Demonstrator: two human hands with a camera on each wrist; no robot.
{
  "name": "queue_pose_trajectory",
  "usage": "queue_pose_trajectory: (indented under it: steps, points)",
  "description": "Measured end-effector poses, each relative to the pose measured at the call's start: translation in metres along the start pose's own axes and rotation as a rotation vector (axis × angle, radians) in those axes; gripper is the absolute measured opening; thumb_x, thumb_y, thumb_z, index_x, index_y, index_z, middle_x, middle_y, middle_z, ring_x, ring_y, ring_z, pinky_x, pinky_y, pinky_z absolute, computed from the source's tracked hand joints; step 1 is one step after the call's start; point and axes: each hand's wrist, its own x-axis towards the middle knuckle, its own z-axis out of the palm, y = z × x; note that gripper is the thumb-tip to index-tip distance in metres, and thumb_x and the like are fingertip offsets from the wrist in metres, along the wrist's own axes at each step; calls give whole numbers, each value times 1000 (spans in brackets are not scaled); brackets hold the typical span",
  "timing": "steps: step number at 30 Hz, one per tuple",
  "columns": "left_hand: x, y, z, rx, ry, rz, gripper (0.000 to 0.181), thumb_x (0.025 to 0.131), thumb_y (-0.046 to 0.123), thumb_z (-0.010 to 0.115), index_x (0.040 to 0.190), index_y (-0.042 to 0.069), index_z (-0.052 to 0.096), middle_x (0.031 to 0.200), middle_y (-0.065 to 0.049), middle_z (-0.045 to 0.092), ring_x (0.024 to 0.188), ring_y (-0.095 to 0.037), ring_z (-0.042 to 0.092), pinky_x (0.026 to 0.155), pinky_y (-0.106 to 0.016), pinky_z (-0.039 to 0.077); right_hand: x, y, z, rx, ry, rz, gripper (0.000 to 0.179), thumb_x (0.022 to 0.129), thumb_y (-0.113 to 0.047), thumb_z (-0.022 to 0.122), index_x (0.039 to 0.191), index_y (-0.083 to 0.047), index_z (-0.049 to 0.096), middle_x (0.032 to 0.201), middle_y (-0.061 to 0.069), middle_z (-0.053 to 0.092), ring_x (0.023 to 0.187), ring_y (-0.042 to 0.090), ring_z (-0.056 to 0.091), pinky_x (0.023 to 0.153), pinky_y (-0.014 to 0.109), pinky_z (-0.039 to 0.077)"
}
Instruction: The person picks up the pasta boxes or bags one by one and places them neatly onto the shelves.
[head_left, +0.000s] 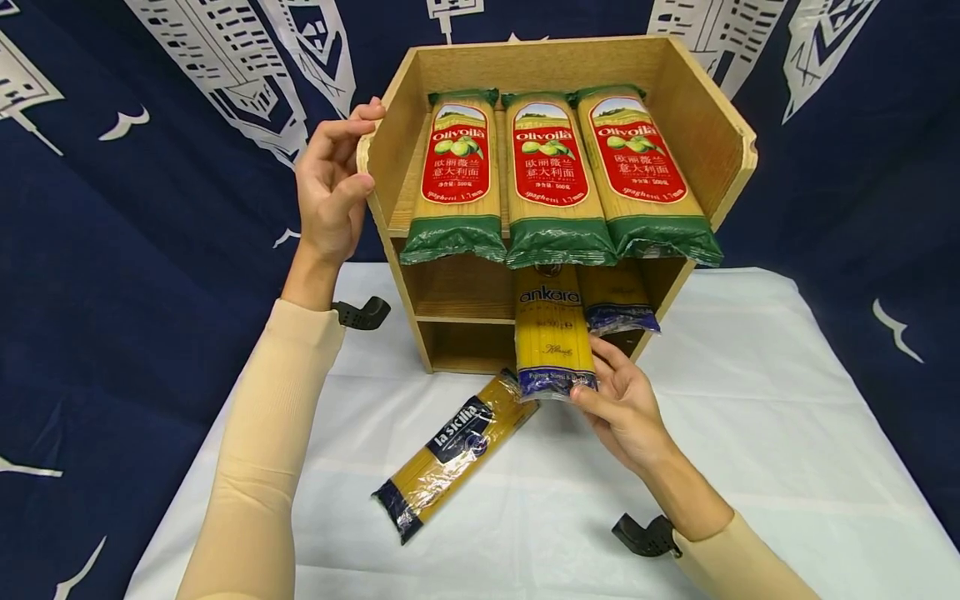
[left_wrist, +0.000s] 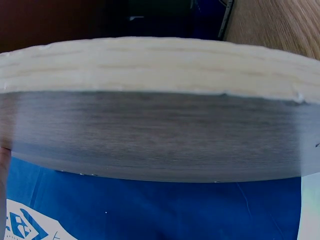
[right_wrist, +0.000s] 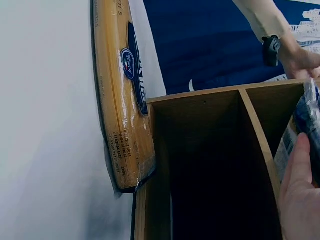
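My right hand (head_left: 626, 412) pinches the blue lower end of a yellow ankara spaghetti pack (head_left: 551, 333), thumb on its front. The pack slopes out of the middle level of a wooden shelf (head_left: 465, 358), its upper end hidden under the top row. In the right wrist view my fingers (right_wrist: 300, 160) lie against the pack's end. My left hand (head_left: 333, 187) holds the upper edge of the shelf's left side panel (head_left: 393, 158), thumb at the front. That panel's edge (left_wrist: 160, 67) fills much of the left wrist view.
Three green-ended Olivoilà spaghetti packs (head_left: 540, 158) lie side by side on the top level. Another ankara pack (head_left: 618, 300) sits to the right on the middle level. A la sicilia spaghetti pack (head_left: 453, 458) lies slantwise on the white-covered table (head_left: 562, 517) before the shelf.
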Motion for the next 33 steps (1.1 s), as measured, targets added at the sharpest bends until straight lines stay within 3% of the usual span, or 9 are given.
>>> queue_pose_trajectory:
  steps: [6, 11, 21, 29, 33]
  points:
    - [1, 0, -1, -15, 7, -8, 52, 65, 20, 82, 108, -4, 65, 126, -20, 64, 139, -37, 44, 121, -44, 29, -11, -2, 7, -164, 39, -90, 67, 88, 24, 56, 145, 2, 29, 141, 19, 51, 111, 28, 68, 88, 37, 60]
    - [1, 0, -2, -15, 12, -15, 53, 65, 19, 83, 109, -4, 65, 126, -20, 64, 139, -37, 44, 121, -45, 29, -11, -4, 9, -286, -6, -143, 58, 89, 22, 59, 142, 11, 40, 131, 23, 56, 95, 30, 72, 86, 44, 59]
    - [0, -1, -1, -18, -2, -18, 53, 66, 19, 83, 109, -4, 65, 126, -20, 63, 139, -37, 45, 121, -46, 30, 3, -4, 6, -364, -8, -85, 54, 89, 19, 61, 141, 12, 48, 144, 20, 46, 89, 25, 73, 83, 43, 60]
    - [0, 1, -1, -7, -8, -18, 54, 66, 21, 84, 110, -4, 65, 127, -19, 63, 140, -36, 44, 121, -46, 30, 20, -6, 3, -432, 51, -55, 55, 89, 19, 61, 142, 8, 50, 147, 18, 44, 86, 23, 74, 83, 41, 60]
    - [0, 1, -2, -7, -5, -20, 55, 66, 21, 85, 110, -4, 65, 127, -19, 63, 140, -36, 44, 121, -46, 30, 27, -6, 1, -429, 76, -49, 55, 90, 17, 61, 142, 7, 51, 140, 21, 49, 85, 22, 74, 82, 39, 60]
